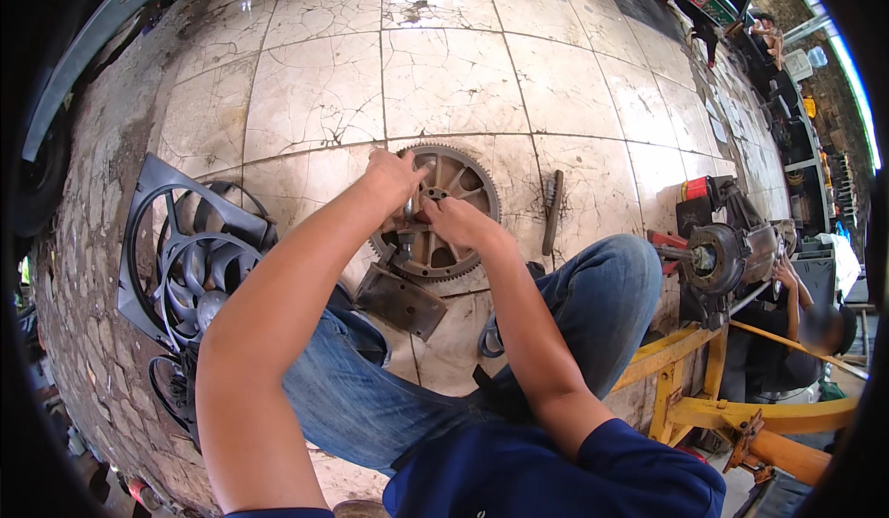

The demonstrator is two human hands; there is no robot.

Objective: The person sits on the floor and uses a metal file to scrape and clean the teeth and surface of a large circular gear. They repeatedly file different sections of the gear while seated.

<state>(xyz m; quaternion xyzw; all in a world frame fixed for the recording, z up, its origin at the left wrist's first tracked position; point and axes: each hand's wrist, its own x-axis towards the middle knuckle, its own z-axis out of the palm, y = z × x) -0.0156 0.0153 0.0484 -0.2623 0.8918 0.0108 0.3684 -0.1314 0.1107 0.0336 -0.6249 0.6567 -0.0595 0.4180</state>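
The toothed wheel (433,191) lies beneath the bent fingers of the left hand (400,175) and right hand (456,222); whether they grip anything, I cannot tell. It looks heavy, rigid, perhaps slippery; opposite edges probably offer the safest hold.

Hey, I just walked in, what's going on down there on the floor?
Someone's bare hands are both at a toothed metal wheel: the left hand by its upper-left rim, the right hand near its hub. Exactly what the fingers grip is hard to tell. A metal plate with holes sits at the wheel's near side, a brush lies to its right, and a fan is off to the left.
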